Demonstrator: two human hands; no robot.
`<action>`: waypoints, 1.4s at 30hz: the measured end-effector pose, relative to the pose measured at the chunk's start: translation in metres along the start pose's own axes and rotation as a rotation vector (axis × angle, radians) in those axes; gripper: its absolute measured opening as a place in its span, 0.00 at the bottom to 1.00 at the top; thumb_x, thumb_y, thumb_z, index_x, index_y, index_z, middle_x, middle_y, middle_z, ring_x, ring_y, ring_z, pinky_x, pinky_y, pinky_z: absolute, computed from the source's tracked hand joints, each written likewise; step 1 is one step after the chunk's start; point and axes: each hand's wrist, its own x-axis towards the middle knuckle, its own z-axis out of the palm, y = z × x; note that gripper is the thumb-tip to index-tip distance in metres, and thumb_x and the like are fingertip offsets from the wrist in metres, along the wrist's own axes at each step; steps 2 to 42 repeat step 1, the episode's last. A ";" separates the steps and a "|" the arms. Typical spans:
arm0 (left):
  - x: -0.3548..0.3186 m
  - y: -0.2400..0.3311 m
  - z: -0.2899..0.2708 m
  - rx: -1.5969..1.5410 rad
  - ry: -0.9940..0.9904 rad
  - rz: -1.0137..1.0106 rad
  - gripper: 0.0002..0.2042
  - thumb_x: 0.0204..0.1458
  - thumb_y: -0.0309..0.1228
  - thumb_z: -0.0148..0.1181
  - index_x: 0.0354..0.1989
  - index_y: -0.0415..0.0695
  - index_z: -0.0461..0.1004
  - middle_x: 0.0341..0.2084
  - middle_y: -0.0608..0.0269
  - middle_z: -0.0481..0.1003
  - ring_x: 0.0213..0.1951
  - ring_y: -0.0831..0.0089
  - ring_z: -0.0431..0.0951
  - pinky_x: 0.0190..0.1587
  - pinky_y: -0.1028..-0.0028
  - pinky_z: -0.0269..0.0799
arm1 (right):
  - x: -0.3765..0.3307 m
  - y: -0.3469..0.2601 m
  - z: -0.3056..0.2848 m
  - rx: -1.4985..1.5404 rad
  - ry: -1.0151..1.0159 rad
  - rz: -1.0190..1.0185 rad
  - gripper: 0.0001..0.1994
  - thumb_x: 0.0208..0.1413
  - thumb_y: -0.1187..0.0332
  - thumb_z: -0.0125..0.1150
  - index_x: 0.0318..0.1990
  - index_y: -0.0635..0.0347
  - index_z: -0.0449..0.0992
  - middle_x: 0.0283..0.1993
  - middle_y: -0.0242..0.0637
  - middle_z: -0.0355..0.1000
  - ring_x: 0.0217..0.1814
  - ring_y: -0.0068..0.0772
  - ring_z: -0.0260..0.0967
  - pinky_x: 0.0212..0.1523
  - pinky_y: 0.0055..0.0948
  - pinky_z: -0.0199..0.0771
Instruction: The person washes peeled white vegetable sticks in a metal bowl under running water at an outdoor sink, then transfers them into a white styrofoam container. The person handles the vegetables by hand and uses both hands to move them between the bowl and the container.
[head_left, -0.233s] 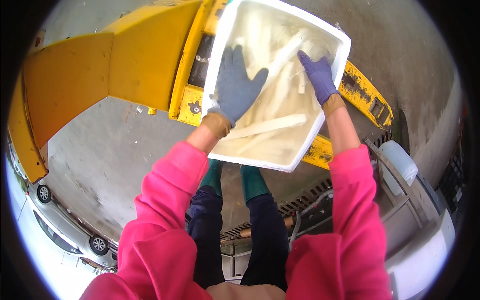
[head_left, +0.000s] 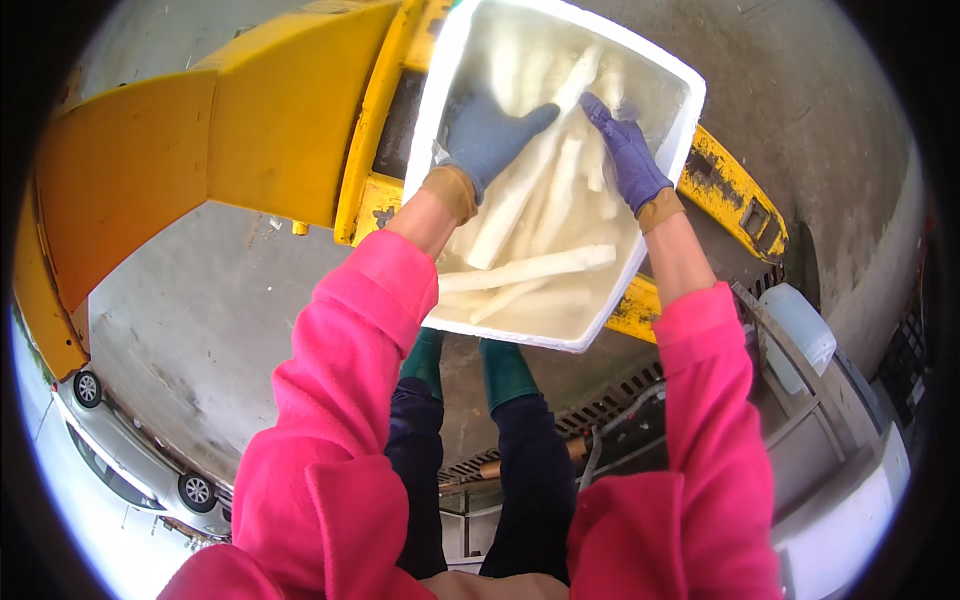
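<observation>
A white foam box (head_left: pixel 520 331) holds cloudy water with several long, pale sticks that look like peeled roots or stems. One long stick (head_left: pixel 510 212) lies slanted between my hands; another pale stick (head_left: pixel 545 266) lies crosswise closer to me. My left hand (head_left: pixel 488 140), in a grey-blue glove, is partly under the water on the left side, thumb stretched toward the slanted stick. My right hand (head_left: pixel 632 160), in a purple glove, reaches over the right rim with its thumb out beside the stick's far end. Murky water blurs the other fingertips, and neither hand visibly grips anything.
Beneath the box are yellow metal forks (head_left: pixel 740 195), joined to a large yellow machine body (head_left: pixel 130 150) at left. My green boots (head_left: pixel 510 372) stand near a slotted floor drain (head_left: pixel 610 405). White tubs (head_left: pixel 795 325) are at right, a parked car (head_left: pixel 125 450) at far left.
My left hand has dipped deeper and shifted right and away from me. My right hand has moved slightly left. The slanted stick shows more clearly at the surface.
</observation>
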 end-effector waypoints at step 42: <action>0.003 -0.003 0.002 0.001 0.023 0.026 0.48 0.48 0.57 0.63 0.63 0.24 0.53 0.54 0.32 0.69 0.54 0.48 0.75 0.59 0.64 0.66 | 0.001 -0.004 0.000 -0.030 -0.093 0.135 0.42 0.53 0.50 0.69 0.67 0.67 0.57 0.56 0.41 0.69 0.56 0.33 0.68 0.56 0.21 0.68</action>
